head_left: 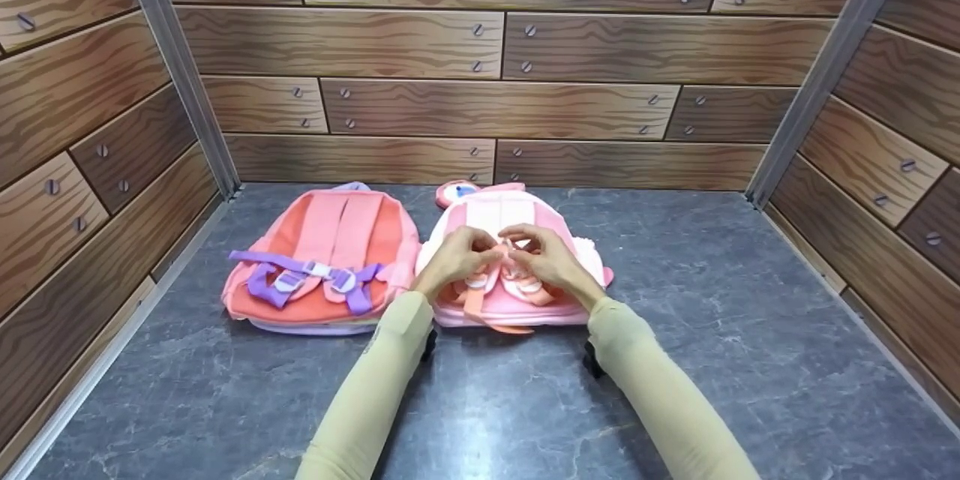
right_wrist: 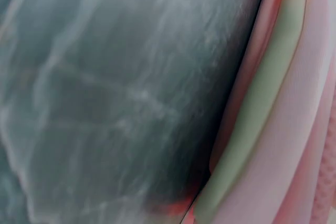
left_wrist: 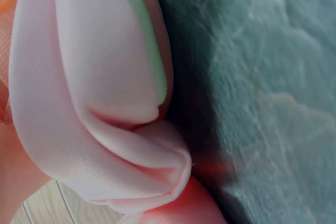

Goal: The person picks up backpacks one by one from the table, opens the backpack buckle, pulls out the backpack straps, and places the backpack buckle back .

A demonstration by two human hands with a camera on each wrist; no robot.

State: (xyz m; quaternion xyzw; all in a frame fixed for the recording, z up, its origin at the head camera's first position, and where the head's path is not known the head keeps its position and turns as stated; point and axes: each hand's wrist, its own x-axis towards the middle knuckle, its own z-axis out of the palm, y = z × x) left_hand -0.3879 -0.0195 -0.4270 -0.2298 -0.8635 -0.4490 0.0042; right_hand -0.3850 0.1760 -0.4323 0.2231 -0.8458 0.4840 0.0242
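Note:
A pink and white backpack (head_left: 551,309) lies with its strap side up, orange webbing straps (head_left: 474,303) trailing over its lower front. Over its middle, my left hand (head_left: 456,261) and right hand (head_left: 555,261) face each other with fingertips close together. Both pinch the orange strap (head_left: 504,249) between them, the left from one side and the right from the other. A small pale clip piece shows there, partly hidden by the fingers. In the left wrist view the bag's pale side (left_wrist: 105,51) fills the left; the right wrist view shows its green trim (right_wrist: 262,114).
Left of it lies a coral backpack (head_left: 259,307) with purple straps (head_left: 262,289) and a white buckle (head_left: 320,270) across its front. Both bags rest on a grey marbled table (head_left: 712,315). Wood-patterned walls (head_left: 420,105) enclose the back and sides.

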